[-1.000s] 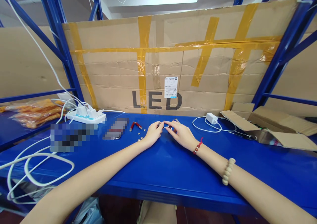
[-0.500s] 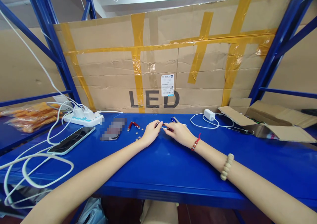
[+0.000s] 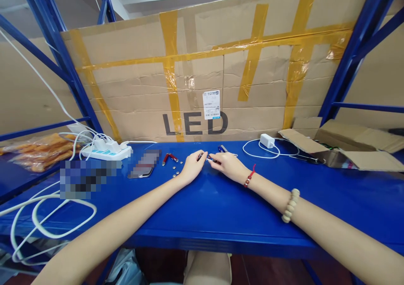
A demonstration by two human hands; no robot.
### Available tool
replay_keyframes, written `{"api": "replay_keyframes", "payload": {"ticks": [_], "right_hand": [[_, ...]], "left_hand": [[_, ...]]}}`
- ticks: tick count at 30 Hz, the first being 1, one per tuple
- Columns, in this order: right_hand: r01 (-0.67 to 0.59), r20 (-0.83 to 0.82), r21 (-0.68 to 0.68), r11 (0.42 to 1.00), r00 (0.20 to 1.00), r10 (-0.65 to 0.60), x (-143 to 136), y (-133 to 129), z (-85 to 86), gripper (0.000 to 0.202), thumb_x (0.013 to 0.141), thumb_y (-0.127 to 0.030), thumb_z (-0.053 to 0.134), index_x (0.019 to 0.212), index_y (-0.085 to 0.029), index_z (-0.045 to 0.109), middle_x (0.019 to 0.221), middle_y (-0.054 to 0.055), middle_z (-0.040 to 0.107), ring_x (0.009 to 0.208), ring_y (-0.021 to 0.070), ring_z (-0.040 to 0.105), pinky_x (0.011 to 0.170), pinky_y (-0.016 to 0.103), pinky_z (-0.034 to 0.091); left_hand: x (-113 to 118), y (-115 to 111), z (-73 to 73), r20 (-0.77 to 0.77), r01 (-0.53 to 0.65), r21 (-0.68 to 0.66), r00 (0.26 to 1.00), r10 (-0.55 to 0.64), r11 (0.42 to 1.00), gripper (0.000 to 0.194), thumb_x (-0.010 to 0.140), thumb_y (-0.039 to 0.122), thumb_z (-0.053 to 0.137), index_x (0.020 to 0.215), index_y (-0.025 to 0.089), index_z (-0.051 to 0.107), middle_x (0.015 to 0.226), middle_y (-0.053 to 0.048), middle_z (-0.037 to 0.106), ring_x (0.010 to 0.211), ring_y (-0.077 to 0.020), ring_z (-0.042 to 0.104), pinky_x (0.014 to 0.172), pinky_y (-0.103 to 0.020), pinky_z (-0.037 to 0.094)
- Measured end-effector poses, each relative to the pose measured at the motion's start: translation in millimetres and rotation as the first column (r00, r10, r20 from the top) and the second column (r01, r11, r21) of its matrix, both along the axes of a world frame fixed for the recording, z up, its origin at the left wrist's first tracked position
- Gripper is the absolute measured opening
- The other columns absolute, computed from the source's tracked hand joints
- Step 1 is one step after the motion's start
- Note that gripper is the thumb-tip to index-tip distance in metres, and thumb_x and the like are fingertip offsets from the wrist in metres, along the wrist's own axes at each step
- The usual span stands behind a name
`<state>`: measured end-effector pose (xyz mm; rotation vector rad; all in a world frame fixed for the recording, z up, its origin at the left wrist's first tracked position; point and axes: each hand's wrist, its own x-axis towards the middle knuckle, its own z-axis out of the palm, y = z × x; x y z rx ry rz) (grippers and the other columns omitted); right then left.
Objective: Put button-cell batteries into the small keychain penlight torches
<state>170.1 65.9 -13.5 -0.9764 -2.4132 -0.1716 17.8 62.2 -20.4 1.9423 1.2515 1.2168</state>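
My left hand (image 3: 193,168) is closed around a small dark red and metallic piece (image 3: 200,156), mostly hidden by the fingers. Close beside it, my right hand (image 3: 232,165) pinches a slim dark tool with a shiny tip (image 3: 211,159); its exact kind is too small to tell. The tip points at the piece in the left hand. Left of my hands lie two short dark red tubes with metal ends (image 3: 166,159). Several small silvery discs (image 3: 174,167) are scattered near them. Behind my right hand rests a blue pen-like item (image 3: 221,149).
On the left are a blurred phone (image 3: 145,164), a white power strip (image 3: 109,151) and looping white cables (image 3: 63,199). A white charger (image 3: 267,141) with its cord and an open cardboard box (image 3: 366,159) stand at right. Taped cardboard (image 3: 202,75) backs the blue table (image 3: 202,209).
The camera view has shifted and tilted slightly. Both hands stay close together, with the slim tool still in the right and the small piece still in the left.
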Motion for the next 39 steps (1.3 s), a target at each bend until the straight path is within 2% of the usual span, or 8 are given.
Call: {"api": "replay_keyframes", "payload": {"ticks": [6,18,28,31,39], "right_hand": [[-0.038,-0.088,-0.018,0.999,0.995,0.037,-0.8,1.7,-3.1,0.024,0.083,-0.022,0.044,0.061,-0.016,0.051,0.054,0.000,0.050,0.050,0.0091,0.041,0.052,0.020,0.027],[-0.032,-0.186,-0.042,0.999,0.982,0.024,-3.7,-3.8,0.7,0.022,0.081,-0.019,0.043,0.062,-0.015,0.053,0.053,-0.002,0.046,0.050,0.0090,0.041,0.053,0.019,0.029],[-0.019,-0.167,-0.005,1.000,0.986,0.018,-2.1,0.1,1.5,0.024,0.084,-0.022,0.040,0.067,-0.015,0.055,0.055,-0.001,0.049,0.053,0.0102,0.043,0.056,0.021,0.032],[-0.005,-0.184,0.021,1.000,0.983,0.009,-0.3,2.0,1.8,0.024,0.085,-0.023,0.039,0.068,-0.016,0.055,0.056,0.000,0.052,0.054,0.0105,0.045,0.061,0.022,0.034],[0.037,-0.267,0.067,0.997,0.964,-0.018,2.0,1.3,2.0,0.024,0.086,-0.026,0.038,0.075,-0.017,0.057,0.059,0.000,0.053,0.056,0.0115,0.046,0.058,0.022,0.035]], "left_hand": [[0.8,-2.1,2.2,-0.030,-0.014,0.021,0.999,0.014,1.000,0.029,0.081,0.038,0.040,0.059,0.017,0.040,0.043,0.007,0.035,0.041,-0.0070,0.034,0.044,-0.019,0.026],[-0.5,-2.3,-0.1,0.003,0.010,0.081,1.000,-0.010,0.997,0.030,0.081,0.037,0.039,0.059,0.018,0.040,0.044,0.007,0.036,0.043,-0.0075,0.035,0.046,-0.020,0.028],[0.5,-3.2,-1.2,0.130,0.095,-0.034,0.987,-0.090,0.995,0.031,0.083,0.044,0.034,0.067,0.019,0.041,0.046,0.008,0.038,0.033,-0.0065,0.040,0.038,-0.019,0.031],[0.1,-3.0,-1.2,0.159,0.076,-0.043,0.985,-0.068,0.996,0.033,0.084,0.046,0.032,0.067,0.019,0.039,0.044,0.008,0.039,0.033,-0.0074,0.043,0.038,-0.018,0.034],[-1.4,-3.1,-0.6,0.028,-0.002,-0.010,1.000,0.002,1.000,0.035,0.084,0.046,0.031,0.064,0.019,0.037,0.053,0.006,0.045,0.043,-0.0074,0.043,0.050,-0.021,0.035]]}}
